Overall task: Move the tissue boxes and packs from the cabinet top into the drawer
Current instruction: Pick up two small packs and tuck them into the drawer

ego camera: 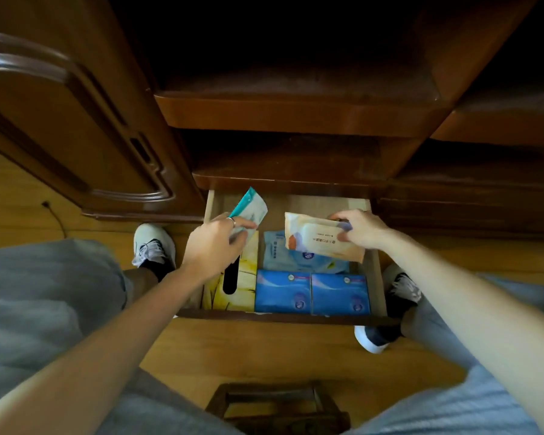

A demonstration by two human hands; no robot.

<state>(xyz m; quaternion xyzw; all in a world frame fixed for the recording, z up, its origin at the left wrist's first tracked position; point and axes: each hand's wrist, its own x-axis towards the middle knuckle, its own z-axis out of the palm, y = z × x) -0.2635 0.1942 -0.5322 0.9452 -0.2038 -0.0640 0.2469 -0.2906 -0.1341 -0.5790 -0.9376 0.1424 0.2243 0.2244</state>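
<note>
The drawer (378, 271) stands pulled out at the base of the dark wooden cabinet (76, 127), above a wooden floor (264, 350). Both hands are over it, each gripping a pack. The left hand (215, 246), a ring on one finger, is closed around a teal and white tissue pack (251, 206), held tilted over the drawer's far left corner. The right hand (360, 229) pinches the right end of a cream and orange wipes pack (314, 238), held over the far right part of the drawer.

Inside the drawer, a yellow tissue box (242, 287) lies along the left edge, partly under the left hand. Two blue tissue packs (281, 291) sit side by side, touching, along the near edge. A light blue pack (296, 257) lies behind them, partly under the cream pack.

The shelves (296, 114) above the drawer are dark; their contents cannot be made out.
</note>
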